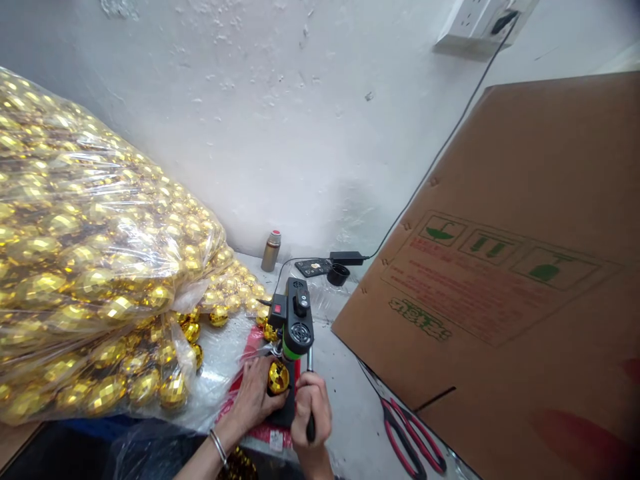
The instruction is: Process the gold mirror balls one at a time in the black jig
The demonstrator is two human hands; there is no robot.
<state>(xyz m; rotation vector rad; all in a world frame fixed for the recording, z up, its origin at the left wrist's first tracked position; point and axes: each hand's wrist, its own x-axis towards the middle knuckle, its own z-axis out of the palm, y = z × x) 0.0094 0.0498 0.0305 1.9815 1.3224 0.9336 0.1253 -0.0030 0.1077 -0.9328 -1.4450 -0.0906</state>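
A small black bench drill press (299, 327) with a green ring stands upright on the worktop. Under its head my left hand (255, 393) is closed around a shiny gold faceted ball (278, 378), a bracelet on that wrist. The drill tip is hidden, so I cannot tell whether it touches the ball. To the right, my right hand (311, 408) wraps round the black-ended lever (311, 427) of the press. Red plastic film (235, 393) lies beneath the machine's base. Several loose gold balls (219, 317) rest behind my left hand.
A large clear bag of gold balls (100, 253) fills the left. At right stands a cardboard box (500, 220), with red-handled scissors (413, 437) by its lower edge. Behind the press are a flask (271, 251), a black cup (338, 275) and a power adapter (349, 258), its cable running to a wall socket (475, 20).
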